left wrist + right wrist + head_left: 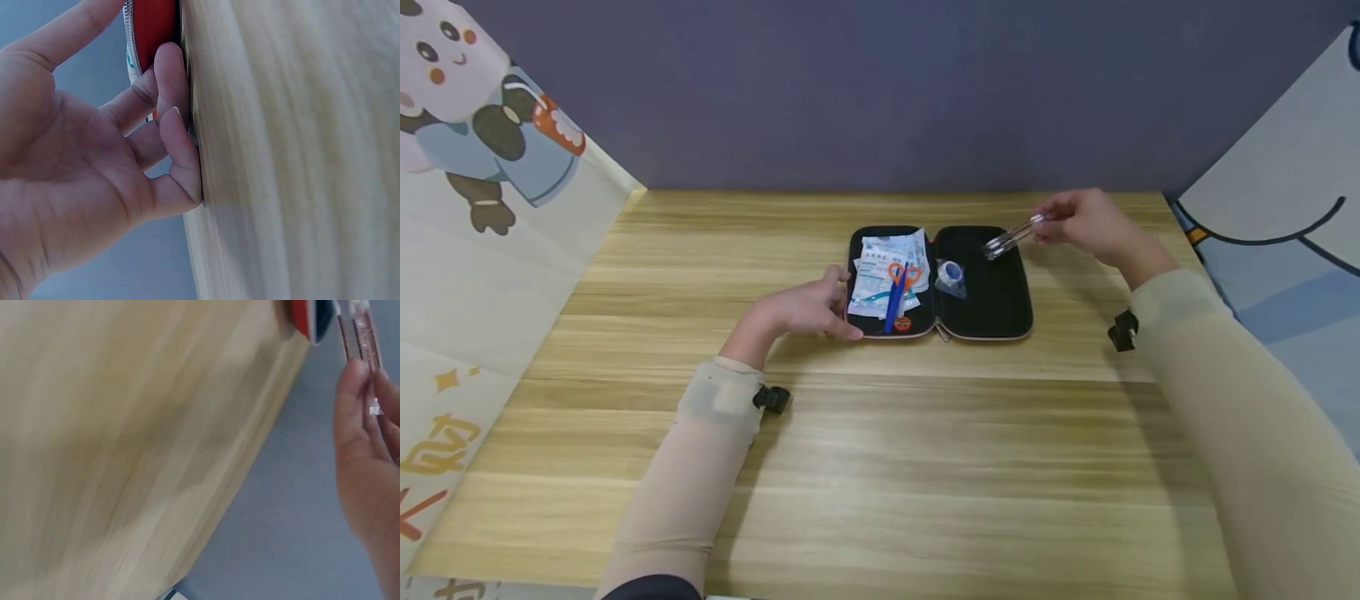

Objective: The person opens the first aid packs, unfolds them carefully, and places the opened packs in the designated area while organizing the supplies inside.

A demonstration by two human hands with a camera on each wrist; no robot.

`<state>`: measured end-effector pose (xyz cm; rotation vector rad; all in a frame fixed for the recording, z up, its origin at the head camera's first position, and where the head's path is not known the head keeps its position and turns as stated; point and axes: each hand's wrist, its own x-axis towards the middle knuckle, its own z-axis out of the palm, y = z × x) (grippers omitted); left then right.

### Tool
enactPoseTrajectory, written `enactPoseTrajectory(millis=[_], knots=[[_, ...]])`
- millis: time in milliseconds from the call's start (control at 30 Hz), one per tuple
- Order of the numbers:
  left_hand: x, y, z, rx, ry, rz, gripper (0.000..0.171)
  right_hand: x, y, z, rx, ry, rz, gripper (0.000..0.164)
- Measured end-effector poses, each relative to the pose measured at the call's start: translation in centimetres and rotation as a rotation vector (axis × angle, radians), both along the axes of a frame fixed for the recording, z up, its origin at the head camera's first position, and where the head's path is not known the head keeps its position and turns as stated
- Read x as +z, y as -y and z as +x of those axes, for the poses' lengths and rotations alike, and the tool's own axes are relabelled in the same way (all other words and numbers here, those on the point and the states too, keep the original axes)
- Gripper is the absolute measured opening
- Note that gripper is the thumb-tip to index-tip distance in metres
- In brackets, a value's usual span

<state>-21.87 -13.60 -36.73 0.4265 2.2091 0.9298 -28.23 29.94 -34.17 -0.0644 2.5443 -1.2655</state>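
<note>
An unzipped black-lined case [985,304] lies open on the wooden table. White-and-blue packets [880,258] fill its left half, with orange-handled scissors [912,275] and a slim blue tool [892,310] on top. In the right half sits a small bagged white-and-blue roll [951,273]. My left hand [805,308] rests at the case's left edge, thumb by the near corner; the left wrist view shows its other fingers [178,147] loosely bent against the table. Above the far right corner, my right hand [1086,225] pinches a clear packet of swab-like sticks [1009,239] between thumb and fingers.
The wooden table [940,467] extends around the case on all sides. A dark grey-blue wall [910,100] rises behind it, and printed panels flank it left [505,292] and right [1277,192]. A zipper pull [943,334] hangs at the case's near middle.
</note>
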Motion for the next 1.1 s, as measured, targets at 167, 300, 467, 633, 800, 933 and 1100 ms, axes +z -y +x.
enactPoseTrajectory(millis=[167, 300, 467, 633, 800, 933, 1100], knots=[[-0.1, 0.1, -0.1, 0.005, 0.005, 0.0, 0.105, -0.8, -0.2, 0.0, 0.025, -0.036, 0.164, 0.045], [-0.2, 0.2, -0.1, 0.009, 0.004, -0.006, 0.105, -0.7, 0.3, -0.3, 0.035, -0.021, 0.226, 0.045], [-0.4, 0.3, -0.2, 0.014, 0.001, -0.006, 0.106, -0.3, 0.7, -0.7, -0.009, 0.093, 0.142, 0.037], [-0.5, 0.3, -0.3, 0.0, 0.007, 0.015, 0.106, 0.1, 1.0, -0.9, -0.093, 0.223, 0.007, 0.036], [-0.3, 0.3, -0.5, 0.005, 0.017, 0.017, 0.107, 0.0, 1.6, -1.1, -0.073, 0.242, -0.007, 0.026], [-0.3, 0.2, -0.5, 0.019, 0.03, 0.013, 0.107, -0.5, 2.6, -1.4, -0.039, 0.224, 0.018, 0.03], [-0.4, 0.1, -0.5, 0.028, 0.048, 0.015, 0.105, -1.5, 4.1, -2.0, -0.017, 0.134, 0.184, 0.035]])
